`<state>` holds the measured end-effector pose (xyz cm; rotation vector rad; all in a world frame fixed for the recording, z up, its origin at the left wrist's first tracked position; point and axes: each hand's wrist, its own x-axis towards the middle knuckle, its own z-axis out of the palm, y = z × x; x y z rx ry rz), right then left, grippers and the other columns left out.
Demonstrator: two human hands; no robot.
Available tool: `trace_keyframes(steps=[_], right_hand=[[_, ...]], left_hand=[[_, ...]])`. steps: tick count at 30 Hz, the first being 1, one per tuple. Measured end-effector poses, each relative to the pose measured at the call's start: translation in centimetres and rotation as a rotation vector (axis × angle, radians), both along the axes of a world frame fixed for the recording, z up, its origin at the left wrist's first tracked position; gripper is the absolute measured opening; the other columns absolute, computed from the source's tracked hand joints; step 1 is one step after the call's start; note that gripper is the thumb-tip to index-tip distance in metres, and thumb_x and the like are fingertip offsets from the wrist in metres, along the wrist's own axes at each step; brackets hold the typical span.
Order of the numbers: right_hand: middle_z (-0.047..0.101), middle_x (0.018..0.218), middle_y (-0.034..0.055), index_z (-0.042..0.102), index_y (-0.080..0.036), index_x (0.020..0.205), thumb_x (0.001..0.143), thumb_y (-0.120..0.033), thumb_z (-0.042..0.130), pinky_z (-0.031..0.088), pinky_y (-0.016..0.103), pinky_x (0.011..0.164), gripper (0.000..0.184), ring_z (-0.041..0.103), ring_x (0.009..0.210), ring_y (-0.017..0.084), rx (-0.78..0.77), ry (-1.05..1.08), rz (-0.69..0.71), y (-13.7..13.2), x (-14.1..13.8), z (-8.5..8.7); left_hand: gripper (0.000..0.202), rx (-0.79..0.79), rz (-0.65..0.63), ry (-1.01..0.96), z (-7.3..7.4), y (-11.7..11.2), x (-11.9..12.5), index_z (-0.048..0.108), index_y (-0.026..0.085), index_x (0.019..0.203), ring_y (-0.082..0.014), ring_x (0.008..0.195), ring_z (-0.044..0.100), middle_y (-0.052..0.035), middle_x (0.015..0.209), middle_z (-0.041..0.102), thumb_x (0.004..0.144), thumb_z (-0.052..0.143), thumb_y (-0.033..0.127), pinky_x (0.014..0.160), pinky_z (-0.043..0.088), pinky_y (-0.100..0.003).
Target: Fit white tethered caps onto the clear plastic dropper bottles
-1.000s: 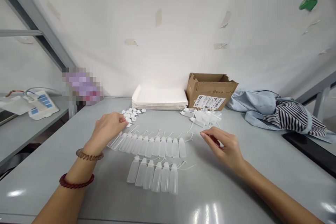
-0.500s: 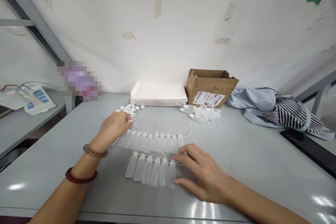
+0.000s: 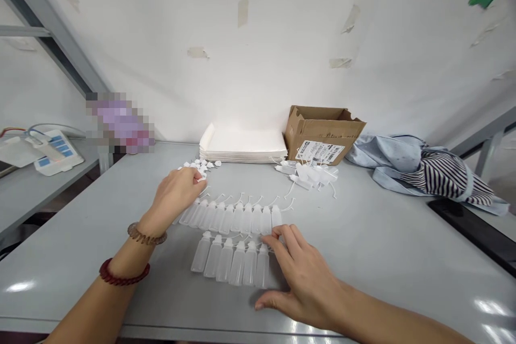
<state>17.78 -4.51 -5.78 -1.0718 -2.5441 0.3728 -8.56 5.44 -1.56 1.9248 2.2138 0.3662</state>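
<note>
While a white device with blue keys (image 3: 58, 149) sits on a side surface at the far left, a purple item (image 3: 116, 118), pixelated beyond recognition, stands by the metal frame. Next comes the left arm, wearing a dark red bracelet (image 3: 124, 273) and a brown one (image 3: 147, 234). Its left hand (image 3: 176, 193) reaches to the near edge of a heap of small white caps (image 3: 209, 164), thumb and forefinger drawn together; something white shows at the tips, but I cannot tell whether they grip it. Just beside that hand begins the far row of translucent bottles (image 3: 237, 219), lying side by side on the grey table (image 3: 363, 236), thin strips trailing from their necks. The near row of bottles (image 3: 236, 266) lies closer to the person, below a stack of white sheets (image 3: 244, 145) at the wall. At its right end, the right hand (image 3: 309, 277) is spread, thumb well apart, index fingertip by the last bottle's neck, grasping nothing. Farther right lie loose bottles (image 3: 312, 174) before a cardboard box (image 3: 324, 129), then bundled cloth (image 3: 423, 169) and a black slab (image 3: 470, 234).
</note>
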Motion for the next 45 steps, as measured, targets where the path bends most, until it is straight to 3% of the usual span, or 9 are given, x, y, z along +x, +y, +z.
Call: trace_keyframes(steps=[7, 12, 16, 19, 23, 26, 32, 40, 45], right_hand=[[0.048, 0.105, 0.0167, 0.047, -0.010, 0.114, 0.074, -0.052, 0.063, 0.053, 0.041, 0.061, 0.060, 0.049, 0.092, 0.029, -0.025, -0.014, -0.009, 0.0, 0.0, -0.1], [0.048, 0.103, 0.0160, 0.048, -0.011, 0.111, 0.074, -0.038, 0.062, 0.053, 0.040, 0.059, 0.048, 0.049, 0.090, 0.029, -0.003, -0.023, -0.010, -0.1, 0.2, 0.2], [0.047, 0.103, 0.0166, 0.045, -0.010, 0.116, 0.075, -0.036, 0.062, 0.053, 0.040, 0.060, 0.051, 0.049, 0.090, 0.028, 0.075, 0.041, 0.013, 0.2, 0.6, 0.8], [0.047, 0.108, 0.0183, 0.042, -0.010, 0.119, 0.076, -0.033, 0.064, 0.052, 0.044, 0.070, 0.054, 0.049, 0.095, 0.029, 0.175, 0.155, 0.055, 0.6, 1.0, 1.3], [0.053, 0.113, 0.0187, 0.036, -0.010, 0.129, 0.079, -0.023, 0.062, 0.048, 0.047, 0.085, 0.057, 0.050, 0.106, 0.030, 0.290, 0.306, 0.096, 1.2, 1.7, 1.8], [0.058, 0.113, 0.0176, 0.034, -0.010, 0.134, 0.080, -0.017, 0.060, 0.048, 0.046, 0.085, 0.060, 0.052, 0.107, 0.030, 0.327, 0.332, 0.086, 1.4, 2.2, 2.2], [0.061, 0.107, 0.0162, 0.034, -0.011, 0.133, 0.082, -0.012, 0.055, 0.049, 0.044, 0.079, 0.056, 0.057, 0.100, 0.028, 0.349, 0.326, 0.104, 1.6, 2.2, 2.9], [0.058, 0.109, 0.0146, 0.039, -0.014, 0.123, 0.082, -0.012, 0.056, 0.046, 0.042, 0.080, 0.044, 0.053, 0.102, 0.025, 0.281, 0.332, 0.087, 2.1, 2.3, 1.7], [0.058, 0.106, 0.0137, 0.042, -0.015, 0.116, 0.082, -0.012, 0.057, 0.046, 0.041, 0.078, 0.038, 0.054, 0.097, 0.024, 0.266, 0.336, 0.081, 2.3, 2.0, 1.8]], left_hand=[[0.022, 0.015, -0.005, -0.017, -0.1, 0.2, 0.0, 0.063, 0.019, 0.080, -0.0255, 0.075, 0.063, -0.0069, 0.081, 0.069, 0.072, 0.049, 0.034, 0.060, 0.040, -0.029], [0.022, 0.066, -0.067, -0.162, 0.3, -0.3, 1.1, 0.062, 0.020, 0.079, -0.0249, 0.084, 0.063, -0.0055, 0.083, 0.070, 0.074, 0.053, 0.039, 0.068, 0.044, -0.029], [0.025, 0.061, -0.241, -0.455, 0.8, -2.0, 3.8, 0.062, 0.019, 0.080, -0.0213, 0.078, 0.061, -0.0040, 0.083, 0.068, 0.077, 0.054, 0.042, 0.069, 0.045, -0.029], [0.024, -0.093, -0.376, -0.745, 1.0, -3.7, 6.3, 0.061, 0.020, 0.081, -0.0174, 0.074, 0.059, -0.0018, 0.083, 0.066, 0.077, 0.060, 0.043, 0.066, 0.044, -0.026], [0.022, -0.276, -0.409, -1.115, 0.7, -5.3, 8.4, 0.059, 0.020, 0.083, -0.0133, 0.069, 0.055, 0.0005, 0.079, 0.061, 0.075, 0.064, 0.040, 0.062, 0.043, -0.023], [0.021, -0.317, -0.403, -1.264, 0.4, -5.6, 8.8, 0.059, 0.020, 0.081, -0.0136, 0.071, 0.054, 0.0003, 0.078, 0.058, 0.074, 0.067, 0.038, 0.065, 0.044, -0.024], [0.017, -0.288, -0.356, -1.328, 0.1, -5.7, 8.8, 0.063, 0.021, 0.079, -0.0132, 0.074, 0.054, 0.0011, 0.077, 0.059, 0.076, 0.066, 0.037, 0.069, 0.045, -0.023], [0.017, -0.276, -0.299, -1.321, 0.2, -5.9, 9.0, 0.068, 0.023, 0.082, -0.0147, 0.080, 0.058, -0.0004, 0.083, 0.066, 0.077, 0.065, 0.039, 0.072, 0.047, -0.023], [0.018, -0.239, -0.297, -1.320, -0.1, -5.7, 9.1, 0.067, 0.022, 0.083, -0.0165, 0.083, 0.060, -0.0018, 0.086, 0.068, 0.075, 0.067, 0.038, 0.077, 0.048, -0.027]])
